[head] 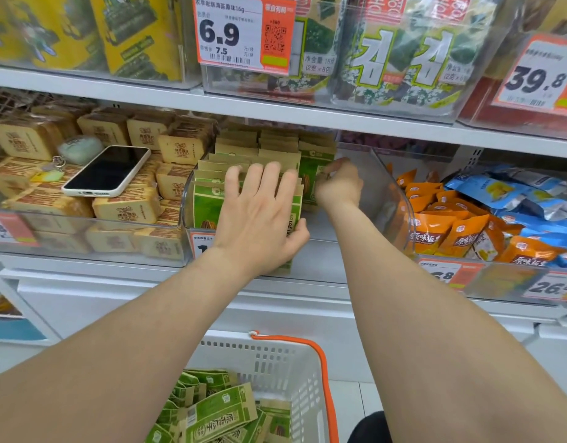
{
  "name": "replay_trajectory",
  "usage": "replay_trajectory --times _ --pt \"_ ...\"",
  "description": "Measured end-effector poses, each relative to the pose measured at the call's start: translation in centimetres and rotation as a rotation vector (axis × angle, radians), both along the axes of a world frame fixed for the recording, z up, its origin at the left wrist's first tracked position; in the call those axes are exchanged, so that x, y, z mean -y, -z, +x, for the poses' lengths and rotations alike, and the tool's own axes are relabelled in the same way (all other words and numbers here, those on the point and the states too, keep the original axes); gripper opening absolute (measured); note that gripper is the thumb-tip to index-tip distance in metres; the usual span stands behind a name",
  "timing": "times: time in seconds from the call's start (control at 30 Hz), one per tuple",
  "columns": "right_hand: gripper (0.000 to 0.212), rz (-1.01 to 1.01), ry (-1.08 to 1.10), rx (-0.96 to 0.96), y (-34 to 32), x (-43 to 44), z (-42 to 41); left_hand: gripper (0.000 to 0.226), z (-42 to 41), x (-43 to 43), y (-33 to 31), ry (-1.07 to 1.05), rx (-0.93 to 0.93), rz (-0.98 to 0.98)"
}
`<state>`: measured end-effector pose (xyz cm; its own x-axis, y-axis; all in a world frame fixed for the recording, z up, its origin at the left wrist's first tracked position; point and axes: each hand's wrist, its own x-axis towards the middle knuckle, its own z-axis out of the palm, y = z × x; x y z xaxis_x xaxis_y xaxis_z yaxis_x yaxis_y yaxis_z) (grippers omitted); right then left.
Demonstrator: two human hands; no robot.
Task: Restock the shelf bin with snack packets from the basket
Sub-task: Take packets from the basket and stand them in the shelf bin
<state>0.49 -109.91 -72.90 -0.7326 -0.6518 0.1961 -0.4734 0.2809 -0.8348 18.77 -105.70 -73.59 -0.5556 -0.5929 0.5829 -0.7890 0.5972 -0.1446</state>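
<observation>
Bright, even light; perhaps blurred edges.

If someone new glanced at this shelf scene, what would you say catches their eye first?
Probably the two bare arms reaching up the middle: the left hand spread flat against the upright green snack packets in the clear shelf bin, the right hand pinching a packet further back. Next, the phone lying on the tan packs to the left, and the white basket with orange handle below, holding more green packets.

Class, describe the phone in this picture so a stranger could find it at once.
Start at the middle shelf's left clear bin, heaped with tan wrapped cakes. The phone lies face up on them: the only dark, glossy slab there, in a white case.
</observation>
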Motion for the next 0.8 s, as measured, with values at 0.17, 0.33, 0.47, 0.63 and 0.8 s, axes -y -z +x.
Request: replay_trajectory --times 0.17,0.33,0.47,0.63,0.8 --pt "0.022 0.176 -0.212 -0.054 0.3 -0.1 0.5 0.066 -0.1 0.0 0.0 0.003 -0.006 0.000" --pt "0.024 0.268 -0.309 -0.062 0.6 -0.1 0.6 0.066 0.1 0.1 0.1 0.016 -0.015 -0.007" --pt "0.030 0.313 -0.290 -0.136 0.3 -0.4 0.7 0.067 0.1 0.1 -0.1 0.030 -0.022 0.001" --pt "0.034 0.330 -0.217 -0.233 0.0 -2.5 0.5 0.074 0.2 -0.2 -0.3 0.054 -0.048 0.029" --pt "0.034 0.204 -0.178 -0.359 -1.2 -6.4 1.9 0.059 0.6 -1.0 -0.6 0.175 -0.211 0.052"
